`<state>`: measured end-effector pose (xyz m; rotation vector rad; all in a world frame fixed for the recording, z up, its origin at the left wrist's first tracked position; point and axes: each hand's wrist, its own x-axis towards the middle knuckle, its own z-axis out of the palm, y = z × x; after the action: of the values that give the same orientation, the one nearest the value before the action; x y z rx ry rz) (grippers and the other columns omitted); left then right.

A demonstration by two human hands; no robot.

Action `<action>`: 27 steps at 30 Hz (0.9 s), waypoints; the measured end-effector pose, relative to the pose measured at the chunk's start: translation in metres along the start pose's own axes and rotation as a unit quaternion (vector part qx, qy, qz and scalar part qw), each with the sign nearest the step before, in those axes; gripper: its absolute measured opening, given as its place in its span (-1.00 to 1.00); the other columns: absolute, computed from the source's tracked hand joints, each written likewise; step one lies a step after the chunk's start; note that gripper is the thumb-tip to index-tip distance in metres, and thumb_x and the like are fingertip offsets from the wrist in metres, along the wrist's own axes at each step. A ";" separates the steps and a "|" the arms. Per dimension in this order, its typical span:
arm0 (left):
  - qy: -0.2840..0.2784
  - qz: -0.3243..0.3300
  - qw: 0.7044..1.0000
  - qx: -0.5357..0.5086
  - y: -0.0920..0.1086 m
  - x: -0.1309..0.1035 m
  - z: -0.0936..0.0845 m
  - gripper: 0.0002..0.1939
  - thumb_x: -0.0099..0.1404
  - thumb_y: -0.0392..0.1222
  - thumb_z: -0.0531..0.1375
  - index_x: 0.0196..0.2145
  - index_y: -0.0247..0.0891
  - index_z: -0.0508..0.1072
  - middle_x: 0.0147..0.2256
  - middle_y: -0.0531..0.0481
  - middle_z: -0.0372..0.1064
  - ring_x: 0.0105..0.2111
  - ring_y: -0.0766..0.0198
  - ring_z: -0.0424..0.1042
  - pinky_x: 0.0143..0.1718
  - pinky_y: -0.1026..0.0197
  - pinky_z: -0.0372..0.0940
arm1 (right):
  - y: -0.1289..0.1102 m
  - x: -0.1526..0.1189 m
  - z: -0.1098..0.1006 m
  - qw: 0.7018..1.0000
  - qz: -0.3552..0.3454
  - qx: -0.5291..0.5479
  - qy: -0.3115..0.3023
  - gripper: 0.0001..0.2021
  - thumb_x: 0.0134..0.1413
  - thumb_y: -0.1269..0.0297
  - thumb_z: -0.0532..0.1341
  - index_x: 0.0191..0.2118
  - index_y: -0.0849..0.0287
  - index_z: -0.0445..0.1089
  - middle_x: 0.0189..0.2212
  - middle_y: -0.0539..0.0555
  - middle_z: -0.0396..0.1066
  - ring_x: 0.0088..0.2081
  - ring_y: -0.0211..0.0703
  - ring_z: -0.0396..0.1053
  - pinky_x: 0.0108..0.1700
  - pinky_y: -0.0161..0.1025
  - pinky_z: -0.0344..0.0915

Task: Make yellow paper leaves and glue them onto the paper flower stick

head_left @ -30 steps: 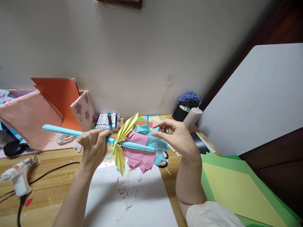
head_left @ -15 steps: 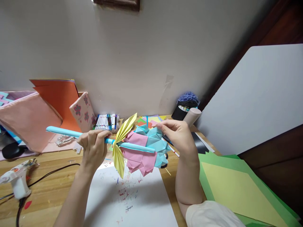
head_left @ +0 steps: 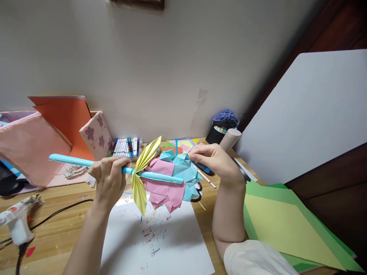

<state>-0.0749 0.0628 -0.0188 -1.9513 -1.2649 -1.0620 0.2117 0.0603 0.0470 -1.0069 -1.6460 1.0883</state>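
Note:
A paper flower (head_left: 164, 187) of folded pink and light-blue pieces is held in the air above the desk, its back toward me. Its blue paper stem (head_left: 70, 159) runs nearly level across it, with a yellow pleated paper bow (head_left: 139, 193) fixed on the stem. My left hand (head_left: 110, 179) is wrapped round the stem, just left of the bow. Thumb and forefinger of my right hand (head_left: 216, 160) are pinched together at the upper right edge of the light-blue petals, seemingly on a petal tip. The fingertips partly cover that spot.
Below lies a white sheet (head_left: 160, 240) with marker streaks. A hot glue gun (head_left: 18, 221) with its cable is at left. Behind stand a pink box (head_left: 34, 141), markers (head_left: 126, 147) and a black pen holder (head_left: 216, 133). Green and yellow paper (head_left: 289, 225) lies right; scissors (head_left: 197, 194) show behind the flower.
My right hand has shifted slightly right along the blue petals' edge, its fingers a bit flatter. The left hand keeps its hold on the stem. The whole view has drifted slightly.

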 end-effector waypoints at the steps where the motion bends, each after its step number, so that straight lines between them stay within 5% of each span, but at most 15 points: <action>1: 0.002 -0.001 1.000 -0.001 0.000 0.000 0.000 -0.81 0.17 -0.41 0.04 -0.30 -0.19 0.32 -0.32 -0.11 0.27 -0.25 0.10 0.17 -0.22 0.06 -0.04 | 0.000 0.000 0.001 1.000 0.002 -0.001 0.002 -0.83 -0.13 0.20 0.29 -0.51 0.21 0.47 -0.50 0.05 0.43 -0.36 -0.19 0.34 -0.31 -0.29 0.25; 27: -0.012 -0.017 1.000 -0.011 -0.003 -0.004 0.000 -0.79 0.17 -0.38 0.06 -0.26 -0.12 0.34 -0.29 -0.10 0.27 -0.23 0.10 0.18 -0.17 0.02 -0.06 | -0.003 -0.002 0.000 1.000 0.016 0.005 -0.012 -0.84 -0.16 0.20 0.31 -0.50 0.20 0.49 -0.51 0.05 0.44 -0.38 -0.18 0.37 -0.28 -0.25 0.29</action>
<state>-0.0785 0.0626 -0.0222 -1.9707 -1.3073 -1.0772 0.2120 0.0578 0.0490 -1.0202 -1.6462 1.1322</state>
